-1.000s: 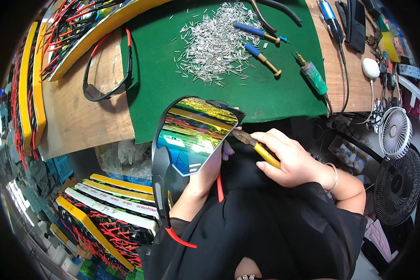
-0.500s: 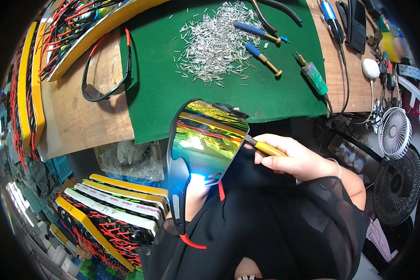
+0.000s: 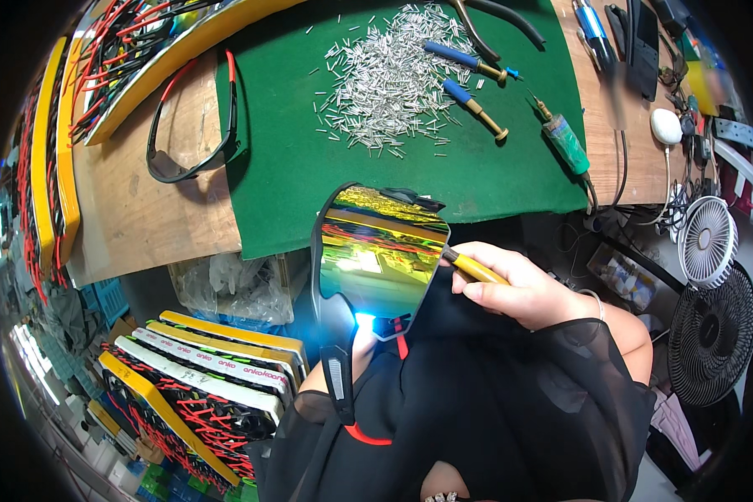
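Note:
A pair of wraparound sports sunglasses (image 3: 382, 263) with a mirrored yellow-green lens, black frame and red temple tips is held up in front of my body. My left hand (image 3: 363, 350) grips it from behind and below; the lens hides most of its fingers. In my closed right hand (image 3: 523, 289) is a small hand tool with a yellow handle (image 3: 479, 268). Its dark metal end meets the right edge of the lens, and its exact tip shape is too small to tell.
A heap of small metal pins (image 3: 393, 79) lies on the green mat (image 3: 309, 205), beside two blue-and-brass tools (image 3: 474, 109), pliers (image 3: 477, 38) and a green-handled corded tool (image 3: 565, 144). Other sunglasses (image 3: 184, 171) rest at left. Glasses-filled trays (image 3: 217, 347) stand lower left; fans (image 3: 709, 241) at right.
The sunglasses have shifted slightly right and tilted, so the lens reflections differ and the near temple sits further right. The yellow-handled tool stays at the lens edge.

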A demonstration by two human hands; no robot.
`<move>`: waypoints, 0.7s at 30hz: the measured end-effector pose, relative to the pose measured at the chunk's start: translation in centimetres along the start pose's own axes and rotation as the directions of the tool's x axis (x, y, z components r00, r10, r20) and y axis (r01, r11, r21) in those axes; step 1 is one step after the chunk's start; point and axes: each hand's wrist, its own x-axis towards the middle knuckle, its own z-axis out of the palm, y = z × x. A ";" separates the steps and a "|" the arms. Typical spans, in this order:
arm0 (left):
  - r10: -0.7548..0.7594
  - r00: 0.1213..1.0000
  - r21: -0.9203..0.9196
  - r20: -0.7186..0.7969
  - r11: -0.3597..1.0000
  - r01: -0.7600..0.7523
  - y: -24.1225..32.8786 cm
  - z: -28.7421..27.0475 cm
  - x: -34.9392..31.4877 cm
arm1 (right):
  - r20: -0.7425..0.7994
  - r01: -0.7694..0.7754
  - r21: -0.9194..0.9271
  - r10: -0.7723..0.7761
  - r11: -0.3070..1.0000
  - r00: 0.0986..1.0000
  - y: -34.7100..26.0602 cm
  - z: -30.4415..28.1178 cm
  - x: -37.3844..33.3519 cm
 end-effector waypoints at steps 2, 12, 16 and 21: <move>-0.046 0.999 -0.010 -0.012 0.999 0.046 -0.1 -0.3 -0.1 | -0.065 0.151 -0.258 -0.173 0.954 0.983 1.0 0.2 0.2; 0.069 0.998 -0.207 0.011 0.976 -0.065 2.8 -0.6 0.3 | 0.068 0.156 -0.977 -0.486 0.143 0.871 3.4 -0.5 -1.1; 0.080 0.997 -0.189 0.021 0.979 -0.075 2.8 -1.0 1.2 | 0.114 0.167 -0.971 -0.279 0.173 0.953 1.2 -3.0 -3.1; 0.085 0.993 -0.144 0.086 0.987 -0.072 2.6 -0.2 1.3 | -0.187 0.063 -0.921 -0.577 0.384 0.795 -3.5 -5.6 -4.0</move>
